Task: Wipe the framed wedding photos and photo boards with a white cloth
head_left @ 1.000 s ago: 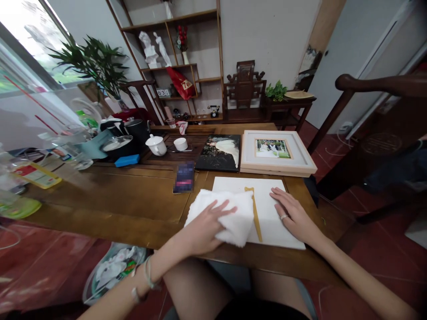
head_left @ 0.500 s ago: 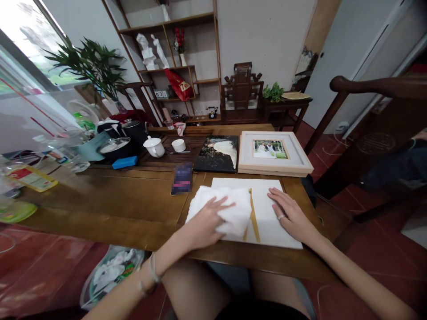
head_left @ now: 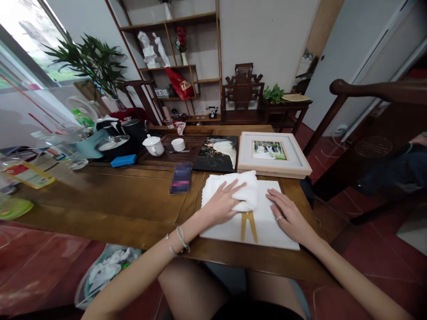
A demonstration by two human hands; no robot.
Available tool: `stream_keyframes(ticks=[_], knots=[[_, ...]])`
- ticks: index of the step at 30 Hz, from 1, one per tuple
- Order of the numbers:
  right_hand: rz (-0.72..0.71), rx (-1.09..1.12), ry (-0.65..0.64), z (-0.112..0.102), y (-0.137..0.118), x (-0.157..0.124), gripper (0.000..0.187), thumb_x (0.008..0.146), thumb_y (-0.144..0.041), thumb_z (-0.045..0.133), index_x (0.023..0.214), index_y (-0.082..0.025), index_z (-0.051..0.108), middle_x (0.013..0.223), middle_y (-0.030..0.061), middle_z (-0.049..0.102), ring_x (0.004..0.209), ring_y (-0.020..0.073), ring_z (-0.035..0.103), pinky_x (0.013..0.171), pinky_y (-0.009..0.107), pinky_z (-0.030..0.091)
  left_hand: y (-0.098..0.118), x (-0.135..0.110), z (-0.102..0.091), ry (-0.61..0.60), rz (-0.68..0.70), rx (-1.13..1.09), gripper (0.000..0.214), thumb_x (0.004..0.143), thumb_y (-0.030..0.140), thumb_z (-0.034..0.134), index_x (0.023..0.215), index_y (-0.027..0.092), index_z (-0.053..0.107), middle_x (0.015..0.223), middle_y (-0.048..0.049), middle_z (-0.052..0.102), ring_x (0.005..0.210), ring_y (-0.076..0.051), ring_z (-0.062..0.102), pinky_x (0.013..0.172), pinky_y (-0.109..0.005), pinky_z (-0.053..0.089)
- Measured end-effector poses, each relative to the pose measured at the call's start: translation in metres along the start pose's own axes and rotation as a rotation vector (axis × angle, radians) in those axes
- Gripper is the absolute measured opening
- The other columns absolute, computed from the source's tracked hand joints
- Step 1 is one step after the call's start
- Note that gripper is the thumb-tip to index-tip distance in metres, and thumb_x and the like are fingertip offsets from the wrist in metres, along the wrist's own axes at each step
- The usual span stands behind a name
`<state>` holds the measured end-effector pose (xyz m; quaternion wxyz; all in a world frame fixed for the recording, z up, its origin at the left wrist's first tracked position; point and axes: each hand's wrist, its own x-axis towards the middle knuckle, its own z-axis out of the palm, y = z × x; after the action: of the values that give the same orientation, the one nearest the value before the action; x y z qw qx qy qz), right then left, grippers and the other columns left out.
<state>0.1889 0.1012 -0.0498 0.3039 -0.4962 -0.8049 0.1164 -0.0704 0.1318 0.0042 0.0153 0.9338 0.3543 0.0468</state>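
Observation:
A white flat board (head_left: 220, 233) lies near the table's front edge. On its upper left part rests a folded white cloth (head_left: 248, 195). My left hand (head_left: 224, 202) lies on that cloth with its fingers spread. Below the cloth, two gold strips (head_left: 254, 229) form an upside-down V on the board; their top end is covered by the cloth. My right hand (head_left: 288, 217), with a ring on one finger, lies flat on the board's right side, fingers stretched out.
Behind the board stand a dark photo panel (head_left: 216, 153) and a light-framed picture (head_left: 290, 164). A dark, blurred-out phone-like item (head_left: 180, 178) lies left. Further left are a white lidded cup (head_left: 153, 145), a blue sponge (head_left: 123, 160) and bottles. A bin (head_left: 106, 266) stands below.
My left hand has pushed the cloth away from me and slightly right across the board, uncovering more of the gold strips' lower ends. My right hand has stayed in place.

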Motion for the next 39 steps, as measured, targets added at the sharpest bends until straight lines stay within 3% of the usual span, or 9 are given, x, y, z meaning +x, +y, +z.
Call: stream_keyframes(ticks=[3,11,14,19,22,26,33,36,39], knots=[[-0.007,0.008,0.006,0.0,0.0,0.0,0.036,0.093,-0.028,0.037,0.126,-0.022,0.051,0.137,0.0117,0.05,0.132,0.0258,0.039,0.106,0.052,0.034,0.016,-0.003,-0.001,-0.02,0.013,0.008,0.037,0.085,0.025,0.054,0.121,0.021,0.06,0.152,-0.006,0.029,0.142,-0.034,0.016,0.111,-0.058,0.018],[-0.018,0.0,-0.008,0.001,0.002,-0.001,0.036,0.093,-0.026,0.037,0.127,-0.021,0.049,0.138,0.0125,0.048,0.133,0.0252,0.038,0.107,0.051,0.034,0.084,-0.061,-0.009,-0.084,0.165,0.003,0.029,0.077,0.031,0.063,0.104,0.022,0.068,0.156,-0.0053,0.015,0.142,-0.039,0.005,0.11,-0.062,0.011],[-0.019,-0.002,-0.001,0.002,0.002,-0.001,0.035,0.093,-0.026,0.038,0.126,-0.02,0.05,0.138,0.0124,0.048,0.133,0.0253,0.038,0.107,0.051,0.034,0.075,-0.051,-0.009,-0.092,0.135,0.004,0.035,0.079,0.03,0.061,0.113,0.023,0.064,0.155,-0.0052,0.019,0.142,-0.036,0.01,0.11,-0.059,0.017],[-0.014,0.005,0.004,0.001,0.002,-0.001,0.034,0.093,-0.026,0.038,0.125,-0.021,0.051,0.136,0.0121,0.05,0.132,0.0263,0.04,0.106,0.052,0.034,0.03,0.006,-0.005,-0.064,-0.05,0.019,0.032,0.084,0.024,0.055,0.115,0.02,0.063,0.152,-0.0069,0.028,0.141,-0.034,0.018,0.109,-0.058,0.022],[-0.015,0.011,0.009,0.001,0.001,0.0,0.034,0.092,-0.027,0.039,0.124,-0.022,0.052,0.136,0.012,0.05,0.131,0.0268,0.041,0.105,0.051,0.035,0.019,0.031,0.0,-0.051,-0.066,0.07,0.03,0.083,0.024,0.056,0.11,0.017,0.066,0.15,-0.01,0.031,0.14,-0.037,0.019,0.109,-0.059,0.021],[-0.01,0.025,0.002,0.001,0.003,0.0,0.035,0.092,-0.024,0.038,0.123,-0.021,0.052,0.136,0.0122,0.05,0.131,0.0264,0.04,0.106,0.051,0.035,0.041,0.027,0.004,-0.006,-0.01,0.149,0.025,0.083,0.022,0.054,0.099,0.013,0.07,0.148,-0.0154,0.033,0.138,-0.04,0.021,0.109,-0.06,0.019],[0.03,0.138,-0.015,0.0,0.009,-0.001,0.042,0.089,-0.019,0.034,0.125,-0.025,0.053,0.139,0.0092,0.048,0.133,0.0248,0.039,0.107,0.053,0.033,0.121,-0.029,-0.006,0.03,0.201,0.123,0.025,0.084,0.029,0.054,0.093,0.016,0.073,0.141,-0.0177,0.043,0.133,-0.044,0.031,0.106,-0.059,0.022],[0.067,0.171,-0.006,-0.001,0.008,0.001,0.041,0.091,-0.022,0.032,0.124,-0.027,0.056,0.138,0.0073,0.05,0.132,0.024,0.041,0.107,0.054,0.032,0.125,-0.03,-0.01,0.012,0.218,0.089,0.026,0.084,0.03,0.053,0.094,0.016,0.072,0.141,-0.0188,0.042,0.132,-0.044,0.032,0.104,-0.061,0.024],[0.08,0.178,-0.001,-0.001,0.009,0.002,0.038,0.091,-0.026,0.037,0.124,-0.027,0.057,0.136,0.0075,0.052,0.13,0.0253,0.043,0.106,0.053,0.035,0.104,-0.011,-0.012,-0.039,0.14,0.092,0.027,0.085,0.029,0.05,0.098,0.015,0.071,0.141,-0.0176,0.043,0.133,-0.041,0.033,0.103,-0.06,0.027]])
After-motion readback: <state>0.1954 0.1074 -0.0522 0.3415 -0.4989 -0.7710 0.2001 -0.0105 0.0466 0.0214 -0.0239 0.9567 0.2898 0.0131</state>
